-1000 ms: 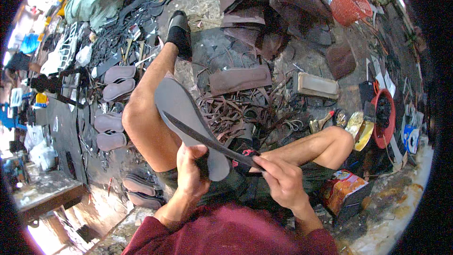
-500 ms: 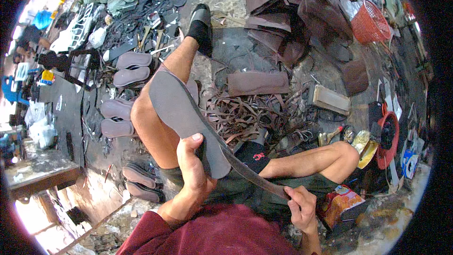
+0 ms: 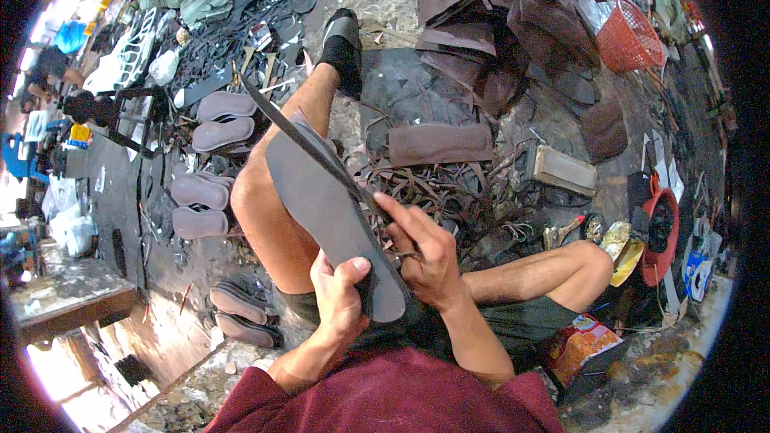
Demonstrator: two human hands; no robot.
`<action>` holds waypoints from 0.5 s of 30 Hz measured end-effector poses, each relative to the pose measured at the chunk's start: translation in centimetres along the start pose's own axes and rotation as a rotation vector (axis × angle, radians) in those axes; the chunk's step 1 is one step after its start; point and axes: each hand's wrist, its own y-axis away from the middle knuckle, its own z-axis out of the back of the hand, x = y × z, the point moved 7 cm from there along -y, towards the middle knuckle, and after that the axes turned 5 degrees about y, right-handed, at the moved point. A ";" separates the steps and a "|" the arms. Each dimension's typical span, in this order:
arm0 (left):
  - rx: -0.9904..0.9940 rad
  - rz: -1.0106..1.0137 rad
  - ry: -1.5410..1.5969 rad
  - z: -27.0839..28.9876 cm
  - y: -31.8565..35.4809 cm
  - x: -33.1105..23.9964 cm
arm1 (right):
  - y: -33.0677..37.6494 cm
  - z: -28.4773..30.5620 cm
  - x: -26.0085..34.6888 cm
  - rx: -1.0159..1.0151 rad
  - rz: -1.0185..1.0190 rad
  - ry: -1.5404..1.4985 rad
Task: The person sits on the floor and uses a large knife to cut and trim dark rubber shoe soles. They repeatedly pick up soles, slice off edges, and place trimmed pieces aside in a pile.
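In my left hand [image 3: 341, 289] is a grey shoe sole [image 3: 321, 192], tilted, with its narrow end toward me. The thumb lies on its top face and the fingers are behind it. A long dark strip [image 3: 285, 124] runs along the sole's right edge, its far end sticking out past the sole over my raised shin. My right hand [image 3: 425, 256] is at that edge, closed on the strip, with the index finger stretched along it. Part of the strip is hidden by the fingers.
Pairs of grey soles [image 3: 200, 200] lie on the floor at left. Brown strip scraps [image 3: 425, 192] pile between my legs, beyond them a brown cut piece [image 3: 439, 145]. Brown sheets [image 3: 481, 32] are stacked far right, near a red basket [image 3: 630, 36]. A wooden bench [image 3: 80, 305] stands left.
My right hand has moved left and up from the strip's pulled-out near end to the sole's edge. The strip now sticks out beyond the far end. The sole has shifted slightly right and nearer.
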 end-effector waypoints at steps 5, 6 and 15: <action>0.091 -0.042 -0.088 1.4 0.0 0.8 | -4.3 -0.3 0.7 0.103 0.064 0.034; 0.122 -0.045 -0.141 2.1 0.0 1.4 | -5.2 -0.4 0.9 0.115 0.061 0.037; 0.088 -0.069 -0.007 3.9 -1.4 -5.3 | 0.3 -0.3 4.2 0.184 0.103 -0.067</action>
